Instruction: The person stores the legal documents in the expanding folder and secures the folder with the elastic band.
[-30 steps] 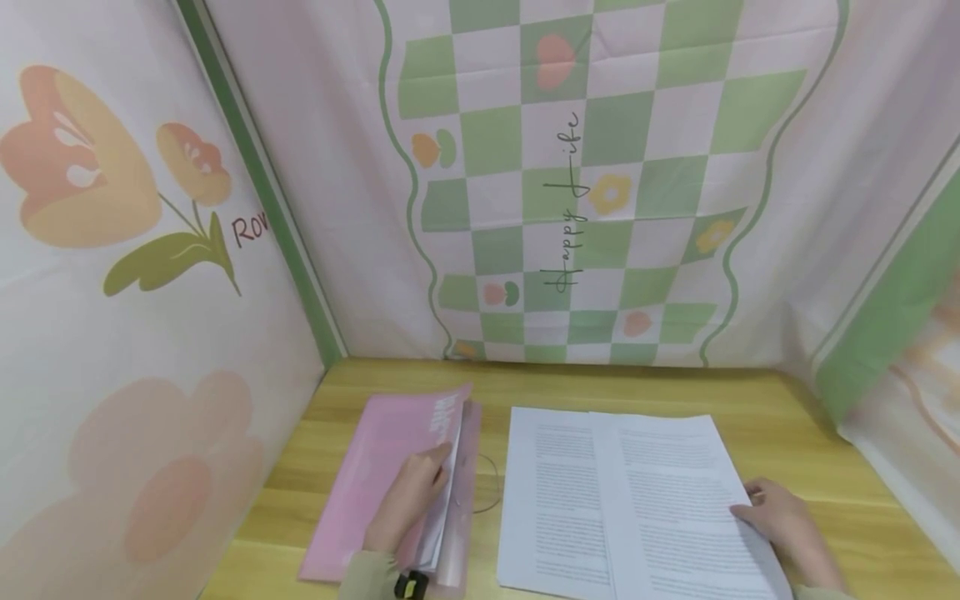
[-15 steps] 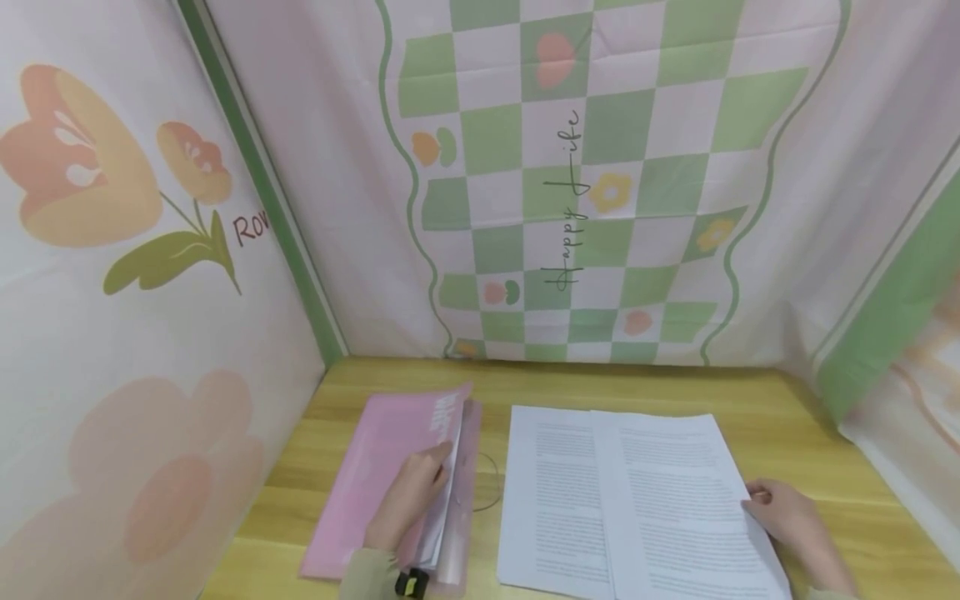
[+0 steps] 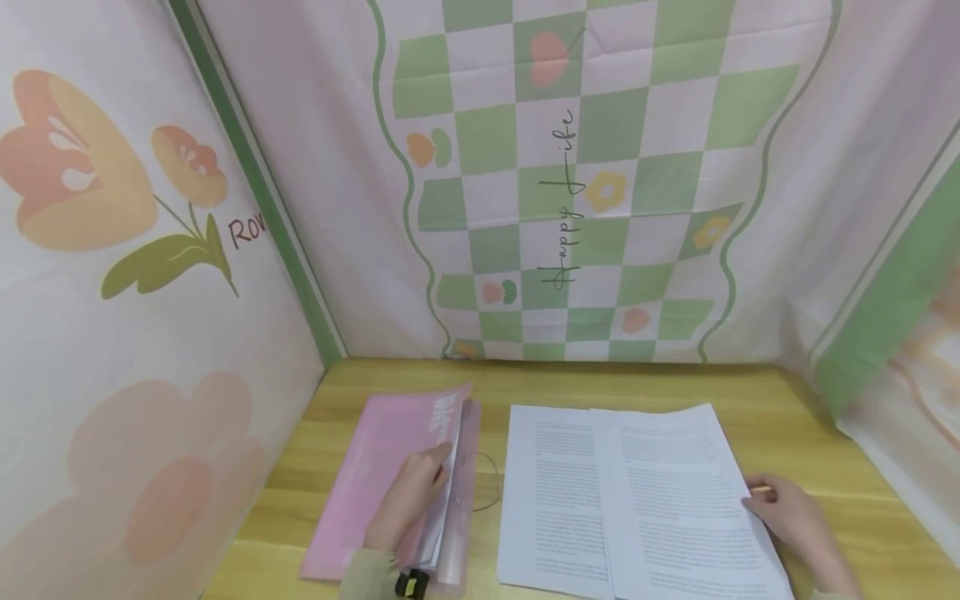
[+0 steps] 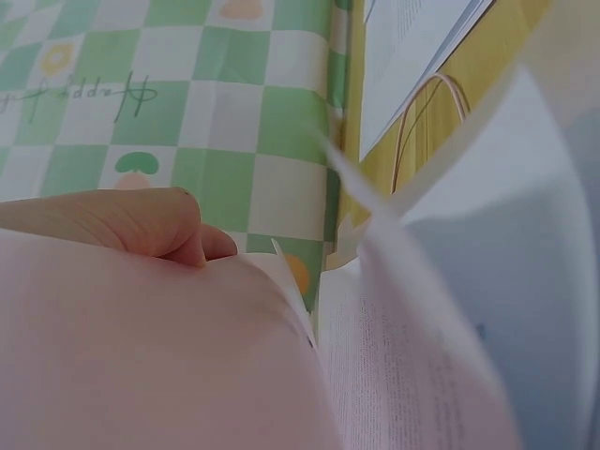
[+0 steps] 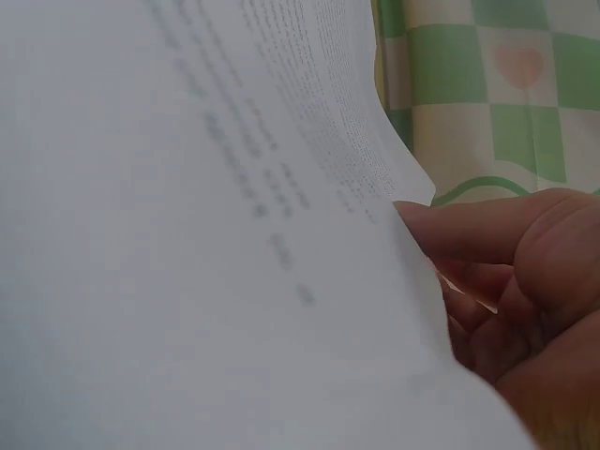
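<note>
A pink folder (image 3: 390,475) lies at the left of the table with its cover slightly raised and white papers inside. My left hand (image 3: 412,496) holds the cover by its right edge; in the left wrist view, printed sheets (image 4: 347,366) show under the lifted cover. To the right, two stacks or halves of printed paper (image 3: 558,500) lie side by side and overlap. My right hand (image 3: 787,512) pinches the right edge of the right-hand sheet (image 3: 675,500), thumb on top. In the right wrist view that sheet (image 5: 234,281) bends up toward the thumb.
A thin cord loop (image 3: 491,483) sticks out from the folder's right side, between folder and papers. The wooden table (image 3: 600,383) meets a checkered cloth (image 3: 555,208) at the back. Flowered cloth walls (image 3: 165,333) stand at the left and right.
My right hand has slid a little to the right along the sheet's edge, and the sheet's far right corner has risen slightly. My left hand and the folder have stayed still.
</note>
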`<state>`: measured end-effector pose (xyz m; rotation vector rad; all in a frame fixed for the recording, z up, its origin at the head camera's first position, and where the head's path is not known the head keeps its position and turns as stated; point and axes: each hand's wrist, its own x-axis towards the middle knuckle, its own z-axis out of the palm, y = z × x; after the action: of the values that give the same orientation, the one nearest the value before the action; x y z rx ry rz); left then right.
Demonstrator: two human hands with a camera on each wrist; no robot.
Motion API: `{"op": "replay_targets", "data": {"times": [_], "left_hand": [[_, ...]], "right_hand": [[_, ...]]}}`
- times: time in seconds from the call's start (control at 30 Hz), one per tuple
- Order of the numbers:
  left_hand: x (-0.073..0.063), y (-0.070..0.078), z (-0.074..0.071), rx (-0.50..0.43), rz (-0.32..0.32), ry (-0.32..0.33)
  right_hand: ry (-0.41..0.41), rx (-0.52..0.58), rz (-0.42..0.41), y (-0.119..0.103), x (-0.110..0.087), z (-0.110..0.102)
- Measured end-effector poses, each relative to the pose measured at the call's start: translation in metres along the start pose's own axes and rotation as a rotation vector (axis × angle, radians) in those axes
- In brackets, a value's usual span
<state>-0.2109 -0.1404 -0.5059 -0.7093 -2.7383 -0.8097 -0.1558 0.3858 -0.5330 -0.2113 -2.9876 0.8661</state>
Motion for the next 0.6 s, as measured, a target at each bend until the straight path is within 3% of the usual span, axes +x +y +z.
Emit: {"op": "replay_targets", "data": {"times": [0.4,0.6], "left_hand": [[-0.003,0.002,-0.002,-0.001,-0.059,-0.031],[-0.004,0.002,-0.003,-0.004,-0.053,-0.033]], "right_hand": [[-0.023,0.084,0.050,0.010,-0.004,0.001],[-0.022,0.111,0.073,0.012,-0.007,0.001]]}}
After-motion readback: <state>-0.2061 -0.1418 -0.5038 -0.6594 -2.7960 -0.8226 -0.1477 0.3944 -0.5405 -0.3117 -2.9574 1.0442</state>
